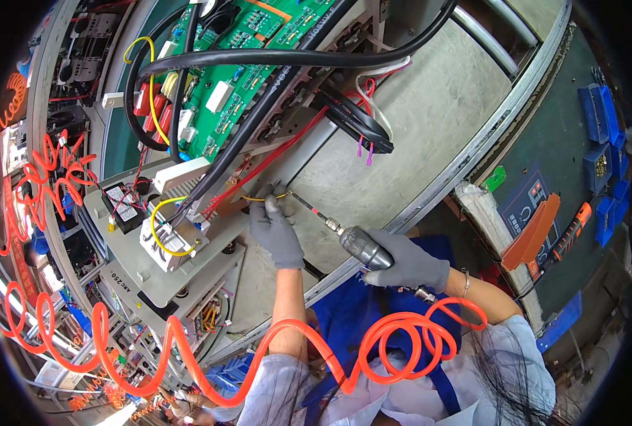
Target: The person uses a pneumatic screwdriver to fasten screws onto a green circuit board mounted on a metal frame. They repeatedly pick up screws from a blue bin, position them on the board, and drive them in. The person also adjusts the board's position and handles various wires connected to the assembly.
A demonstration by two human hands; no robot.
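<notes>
My right hand (pixel 412 263), in a grey glove, is closed around an air screwdriver (pixel 364 246). Its long thin bit reaches left to my left fingertips. My left hand (pixel 277 234), also gloved in grey, pinches the end of a yellow wire (pixel 260 199) beside the bit's tip. Whether a screw sits at the tip is too small to tell. Both hands are at the near side of an opened electrical unit with a green circuit board (pixel 241 78). Red wires (pixel 273 153) and thick black cables (pixel 301 59) run across it. A second yellow wire (pixel 161 220) loops over the white-grey part at its left end.
A coiled orange air hose (pixel 287 326) hangs across the front, over my forearms. Loose black leads (pixel 358 117) lie on the pale work surface (pixel 394 156). On the right-hand bench are blue bins (pixel 600 170), a brown-orange flat piece (pixel 532 233) and an orange-black handled tool (pixel 571 231).
</notes>
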